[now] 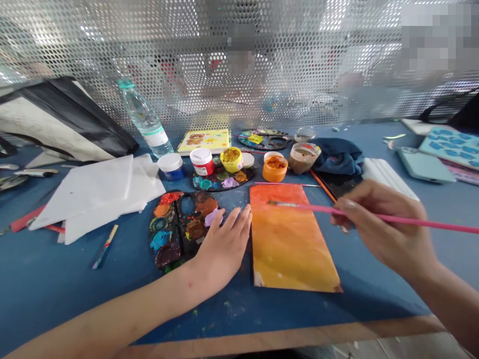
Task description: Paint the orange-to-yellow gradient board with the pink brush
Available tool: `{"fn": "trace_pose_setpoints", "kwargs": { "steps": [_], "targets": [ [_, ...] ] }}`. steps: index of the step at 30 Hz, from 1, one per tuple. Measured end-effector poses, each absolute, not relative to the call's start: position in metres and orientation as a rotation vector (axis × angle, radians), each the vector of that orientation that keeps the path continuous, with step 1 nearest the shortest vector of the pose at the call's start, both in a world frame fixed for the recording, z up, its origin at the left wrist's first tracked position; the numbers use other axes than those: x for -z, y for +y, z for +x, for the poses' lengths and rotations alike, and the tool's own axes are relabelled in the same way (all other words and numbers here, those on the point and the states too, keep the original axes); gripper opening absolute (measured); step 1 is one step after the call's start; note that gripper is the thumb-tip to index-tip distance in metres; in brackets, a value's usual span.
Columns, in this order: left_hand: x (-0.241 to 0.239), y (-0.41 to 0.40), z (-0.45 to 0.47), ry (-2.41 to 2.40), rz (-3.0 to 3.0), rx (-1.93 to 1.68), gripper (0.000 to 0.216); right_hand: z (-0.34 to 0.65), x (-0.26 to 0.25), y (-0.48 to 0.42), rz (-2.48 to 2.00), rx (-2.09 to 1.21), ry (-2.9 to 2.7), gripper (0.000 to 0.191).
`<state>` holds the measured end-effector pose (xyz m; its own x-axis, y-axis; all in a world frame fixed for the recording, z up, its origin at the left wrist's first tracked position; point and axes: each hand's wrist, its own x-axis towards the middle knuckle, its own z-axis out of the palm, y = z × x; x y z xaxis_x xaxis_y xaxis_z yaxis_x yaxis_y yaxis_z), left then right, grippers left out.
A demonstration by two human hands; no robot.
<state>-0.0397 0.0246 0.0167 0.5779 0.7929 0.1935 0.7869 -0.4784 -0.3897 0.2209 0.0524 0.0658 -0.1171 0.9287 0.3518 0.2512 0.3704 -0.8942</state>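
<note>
My right hand (385, 224) is closed around a pink-handled paintbrush (407, 219), whose bristle end lies over the upper part of a painted sheet (292, 244). Red-orange at the top of the sheet fades to yellow at the bottom, and two lower corners show pale or dark spots. Fingers stretched out, my left hand (224, 244) rests at the sheet's left edge, partly over a black paint palette (164, 257). Blobs of red, brown, blue and lilac paint sit in that palette. I cannot tell whether the bristles touch the sheet.
Behind the sheet stand an orange paint jar (275, 169), a yellow jar (231, 160), a red jar (202, 163), a blue jar (172, 167) and a cup of murky water (302, 159). A water bottle (149, 124) and white papers (93, 187) are leftward. Perforated metal (209, 94) closes the back.
</note>
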Motion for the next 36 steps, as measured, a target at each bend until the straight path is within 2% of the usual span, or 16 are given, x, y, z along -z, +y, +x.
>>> {"fn": "trace_pose_setpoints", "kwargs": {
  "steps": [3, 6, 16, 36],
  "targets": [
    [-0.019, 0.023, -0.041, -1.229, -2.391, -0.009, 0.047, 0.207, -0.065, 0.081, -1.129, -0.52, -1.931, 0.011],
    [-0.023, 0.022, -0.041, -1.223, -2.406, 0.008, 0.045, 0.194, -0.059, 0.103, -1.105, -0.361, -2.196, 0.006],
    [-0.024, 0.021, -0.041, -1.24, -2.414, 0.061, 0.045, 0.182, -0.04, 0.116, -0.897, -0.042, -2.417, 0.017],
    [-0.025, 0.021, -0.041, -1.23, -2.409, 0.066, 0.043, 0.172, -0.04, 0.11, -0.874, -0.181, -2.365, 0.018]
  ]
}}
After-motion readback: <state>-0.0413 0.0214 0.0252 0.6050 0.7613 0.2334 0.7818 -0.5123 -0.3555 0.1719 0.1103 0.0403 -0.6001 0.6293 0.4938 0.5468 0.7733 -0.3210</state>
